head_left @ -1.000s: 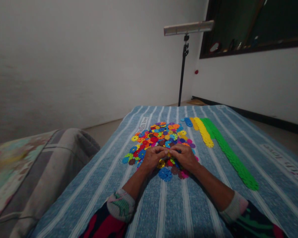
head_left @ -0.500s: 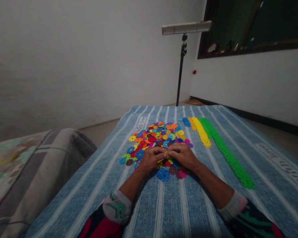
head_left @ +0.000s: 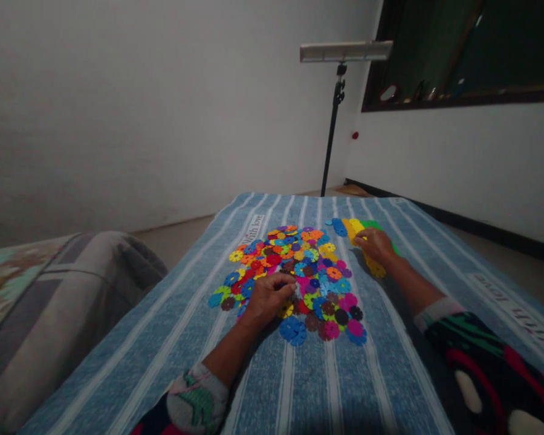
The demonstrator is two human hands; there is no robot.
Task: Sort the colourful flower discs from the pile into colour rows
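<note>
Over the near part of a heap of notched, flower-shaped plastic discs, my left hand is closed, thumb against fingers. What lies between those fingertips, if anything, is hidden. My right hand reaches to the row of overlapping yellow discs on the right and covers its middle. Its thumb and forefinger are pinched at a yellow disc there, hard to tell from the row itself. Beside it, the row of green discs is mostly hidden behind my right hand and forearm. The heap mixes blue, red, orange, pink, brown and other colours.
A blue-and-white striped cloth covers the table. Short rows of blue discs and orange discs lie beside the yellow one. A lamp stand rises behind the far edge. Draped grey fabric stands at the left.
My hands were together over the heap at a small yellow piece. My right hand has moved right and away to the yellow row; my left has stayed over the heap, shifting slightly.
</note>
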